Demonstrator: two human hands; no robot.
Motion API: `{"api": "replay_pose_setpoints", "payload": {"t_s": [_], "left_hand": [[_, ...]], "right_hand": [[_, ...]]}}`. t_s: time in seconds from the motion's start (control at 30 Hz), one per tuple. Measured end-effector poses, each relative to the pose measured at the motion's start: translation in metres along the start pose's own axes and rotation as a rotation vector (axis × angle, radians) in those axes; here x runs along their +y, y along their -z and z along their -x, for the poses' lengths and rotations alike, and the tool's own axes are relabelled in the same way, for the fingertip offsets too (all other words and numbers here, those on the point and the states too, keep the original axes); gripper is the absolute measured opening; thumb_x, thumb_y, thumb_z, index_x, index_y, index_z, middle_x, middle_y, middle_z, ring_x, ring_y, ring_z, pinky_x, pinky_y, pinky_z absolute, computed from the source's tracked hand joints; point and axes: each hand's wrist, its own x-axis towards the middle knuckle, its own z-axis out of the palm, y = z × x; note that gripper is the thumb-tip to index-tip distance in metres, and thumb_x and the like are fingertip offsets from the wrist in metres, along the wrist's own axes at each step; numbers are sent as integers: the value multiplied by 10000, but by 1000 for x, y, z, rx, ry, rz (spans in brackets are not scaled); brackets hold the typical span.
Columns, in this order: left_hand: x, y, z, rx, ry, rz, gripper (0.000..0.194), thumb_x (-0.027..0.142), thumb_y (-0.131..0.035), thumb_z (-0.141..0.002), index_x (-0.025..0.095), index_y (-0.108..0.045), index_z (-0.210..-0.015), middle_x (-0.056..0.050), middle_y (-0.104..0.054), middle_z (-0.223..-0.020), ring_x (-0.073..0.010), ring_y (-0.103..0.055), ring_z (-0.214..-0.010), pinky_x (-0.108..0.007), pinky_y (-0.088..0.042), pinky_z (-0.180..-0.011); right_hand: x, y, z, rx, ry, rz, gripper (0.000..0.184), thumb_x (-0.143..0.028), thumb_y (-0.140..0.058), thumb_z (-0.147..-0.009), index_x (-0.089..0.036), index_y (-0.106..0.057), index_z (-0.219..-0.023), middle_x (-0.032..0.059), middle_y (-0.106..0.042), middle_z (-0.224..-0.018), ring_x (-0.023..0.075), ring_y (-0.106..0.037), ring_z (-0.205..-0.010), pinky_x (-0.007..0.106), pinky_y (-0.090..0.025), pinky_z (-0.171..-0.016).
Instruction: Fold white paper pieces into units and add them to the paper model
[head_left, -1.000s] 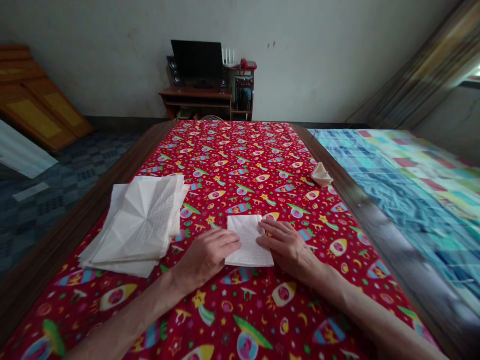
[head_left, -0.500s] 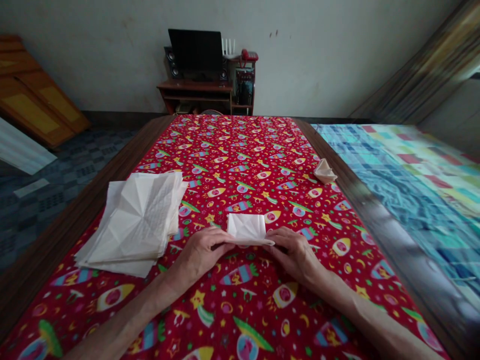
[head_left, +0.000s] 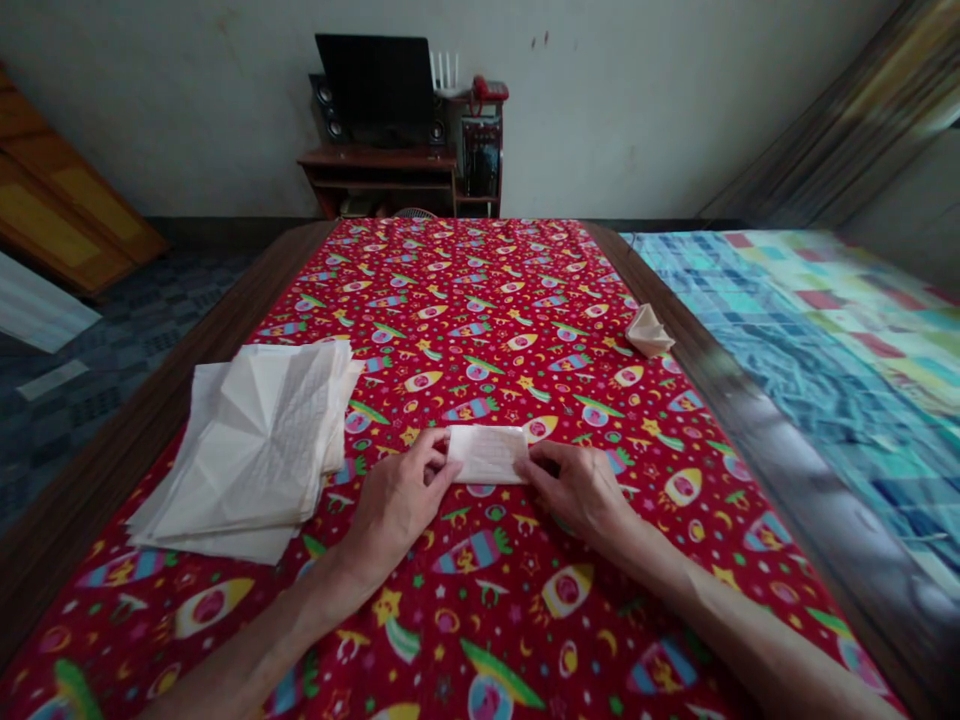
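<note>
A small folded sheet of paper [head_left: 489, 455], white with faint printed lines, lies on the red patterned cloth [head_left: 480, 330] in front of me. My left hand [head_left: 405, 485] pinches its left edge between thumb and fingers. At the opposite end, my right hand [head_left: 574, 480] grips the right edge with thumb and fingertips. To the left of my left hand rests a stack of creased paper sheets [head_left: 247, 440]. Far off to the right, by the cloth's edge, sits a folded paper piece [head_left: 648, 332].
Dark wooden edges [head_left: 712, 400] border the cloth on both sides. A mattress with a blue checked cover [head_left: 810, 380] adjoins on the right. Against the far wall stands a desk [head_left: 382, 165] with a monitor [head_left: 379, 88]. A wooden cabinet [head_left: 67, 190] is at far left.
The paper's near flap, raised toward me before, now lies folded over the top, showing a lined face. Both hands have shifted slightly with it, still at its two ends. The view has tilted a little.
</note>
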Motion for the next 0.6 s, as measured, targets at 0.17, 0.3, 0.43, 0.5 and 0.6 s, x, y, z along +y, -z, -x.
{"api": "replay_pose_setpoints", "payload": {"t_s": [0.17,0.3,0.43,0.5,0.6], "left_hand": [[5,2,-1,-20,33,-44,517,255,-589,-830,262,-413,-1316,81,-693,-738,-132,-637,-625,-229,-408,-580],[6,0,0,-6,-16,-143,546,240,-569,-835,250,-381,-1348,79,-663,-721,-135,-627,-608,-234,-394,-542],[4,-4,2,39,-95,-203,482,238,-540,-861,246,-420,-1328,60,-656,-742,-147,-634,-637,-246,-422,-557],[3,-5,2,63,-149,-243,408,233,-532,-870,256,-485,-1275,30,-661,-828,-151,-640,-678,-247,-449,-580],[3,-4,1,100,-239,-288,346,225,-533,-876,240,-541,-1221,-29,-626,-973,-166,-635,-767,-254,-490,-607]], "right_hand": [[-5,2,-5,8,32,98,313,-387,-506,-891,-191,-615,-673,-15,-596,-560,86,-493,-491,234,-242,-513],[-10,5,-8,5,50,178,331,-365,-508,-888,-175,-573,-624,-13,-550,-518,75,-411,-453,250,-212,-508],[-11,5,-8,13,76,217,330,-357,-490,-902,-171,-573,-643,-7,-549,-532,79,-414,-473,257,-208,-518],[-11,5,-9,-4,69,234,336,-360,-483,-907,-173,-570,-642,-6,-550,-534,81,-422,-479,257,-205,-518],[-11,4,-9,-13,66,259,339,-359,-484,-907,-174,-569,-636,-3,-557,-537,84,-434,-484,256,-201,-518]]}}
